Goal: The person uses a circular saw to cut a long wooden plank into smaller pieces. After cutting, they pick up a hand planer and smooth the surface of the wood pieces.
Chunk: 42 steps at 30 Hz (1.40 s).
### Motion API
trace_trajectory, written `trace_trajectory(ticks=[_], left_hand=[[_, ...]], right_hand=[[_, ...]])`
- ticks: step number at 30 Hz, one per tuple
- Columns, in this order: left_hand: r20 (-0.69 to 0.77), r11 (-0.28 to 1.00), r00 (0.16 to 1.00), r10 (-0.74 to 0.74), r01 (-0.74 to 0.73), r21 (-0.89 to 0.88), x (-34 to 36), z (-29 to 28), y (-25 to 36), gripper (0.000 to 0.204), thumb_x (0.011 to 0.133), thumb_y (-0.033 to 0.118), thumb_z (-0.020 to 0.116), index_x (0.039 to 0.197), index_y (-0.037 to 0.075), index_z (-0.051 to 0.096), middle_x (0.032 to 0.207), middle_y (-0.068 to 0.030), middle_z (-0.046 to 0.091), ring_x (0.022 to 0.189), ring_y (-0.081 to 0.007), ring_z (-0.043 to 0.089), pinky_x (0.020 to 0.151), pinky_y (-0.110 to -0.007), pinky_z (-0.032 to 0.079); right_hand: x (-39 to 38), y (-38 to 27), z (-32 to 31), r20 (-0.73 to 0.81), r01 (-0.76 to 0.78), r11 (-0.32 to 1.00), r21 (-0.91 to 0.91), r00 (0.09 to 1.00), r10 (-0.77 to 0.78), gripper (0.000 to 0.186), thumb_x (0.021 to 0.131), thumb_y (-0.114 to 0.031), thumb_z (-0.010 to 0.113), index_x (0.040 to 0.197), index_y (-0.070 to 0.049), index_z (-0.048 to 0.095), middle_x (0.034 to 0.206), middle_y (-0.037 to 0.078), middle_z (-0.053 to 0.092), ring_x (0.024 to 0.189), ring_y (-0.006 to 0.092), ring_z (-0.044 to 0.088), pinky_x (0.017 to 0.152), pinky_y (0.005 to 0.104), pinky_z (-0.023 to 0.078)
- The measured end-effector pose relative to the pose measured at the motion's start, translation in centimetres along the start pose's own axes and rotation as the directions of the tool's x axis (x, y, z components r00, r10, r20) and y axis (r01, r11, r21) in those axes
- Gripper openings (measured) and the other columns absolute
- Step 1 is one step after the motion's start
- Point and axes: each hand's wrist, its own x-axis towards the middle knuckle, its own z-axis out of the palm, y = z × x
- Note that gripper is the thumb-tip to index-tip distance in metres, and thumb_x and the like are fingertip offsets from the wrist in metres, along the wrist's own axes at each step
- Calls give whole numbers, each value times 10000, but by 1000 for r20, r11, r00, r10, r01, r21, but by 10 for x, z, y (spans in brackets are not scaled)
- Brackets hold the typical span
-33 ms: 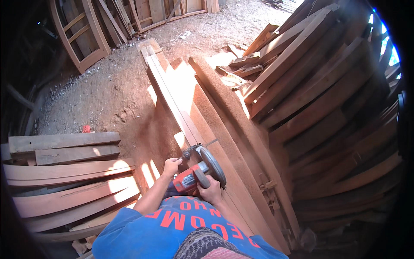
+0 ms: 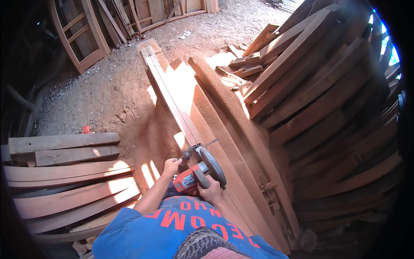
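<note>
Left hand (image 2: pixel 173 165) and right hand (image 2: pixel 210 190) hold a red circular saw (image 2: pixel 186 181) on a board (image 2: pixel 183 120)

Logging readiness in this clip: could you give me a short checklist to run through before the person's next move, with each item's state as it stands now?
1. Right hand on the handle of the red circular saw: ok.
2. Left hand clear of the round guard: ok; it is at the saw's front left, the guard on the right.
3. Saw front meeting the pale board: ok.
4. Blade stopped: cannot tell; its cutting edge is hidden.
5. Board held fast: cannot tell.
6. Timber right of the board free of sawdust: not ok; it is coated.
</note>
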Motion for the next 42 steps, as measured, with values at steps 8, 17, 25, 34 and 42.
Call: trace_trajectory(ticks=[8, 17, 25, 34, 42], left_hand=[[-36, 998, 998, 48, -49, -45, 30, -6, 15, 207, 965, 200, 716, 867, 19, 736, 700, 14, 621, 622, -75, 512, 573, -297, 402], [-33, 999, 999, 37, -38, -13, 49, -27, 33, 216, 967, 191, 705, 808, 44, 702, 674, 10, 597, 602, -78, 506, 556, -284, 382], [6, 997, 1000, -16, 16, -76, 43, -44, 68, 156, 972, 138, 672, 909, 0, 712, 836, -35, 691, 718, -112, 593, 670, -282, 471], [13, 999, 1000, -11, 11, 39, 51, -62, 89, 190, 990, 175, 683, 988, -10, 731, 882, -39, 706, 795, -114, 616, 734, -271, 490], [44, 996, 999, 15, -11, -88, 83, -77, 84, 151, 970, 117, 680, 975, -28, 724, 857, -48, 710, 753, -125, 620, 729, -275, 494]], right_hand=[[32, -5, 15, 0, -23, 1000, 9, 1000, 23, 208, 853, -124, 786, 1000, -6, 697, 818, 158, 742, 772, 211, 755, 711, 364, 577], [56, -21, 33, -10, 12, 1000, -7, 1000, -12, 202, 848, -118, 776, 1002, -8, 704, 814, 170, 736, 777, 225, 757, 717, 367, 575], [66, -42, 49, -17, 15, 1000, 6, 1000, -15, 208, 840, -136, 767, 1009, -29, 711, 859, 195, 728, 798, 325, 750, 730, 393, 574], [81, -53, 65, -8, 37, 999, -6, 999, -37, 201, 840, -135, 765, 995, -21, 704, 869, 195, 722, 804, 342, 744, 732, 396, 577], [98, -65, 78, -25, 33, 999, -15, 999, -33, 178, 852, -143, 732, 987, -33, 695, 861, 222, 725, 836, 402, 733, 736, 444, 585]])
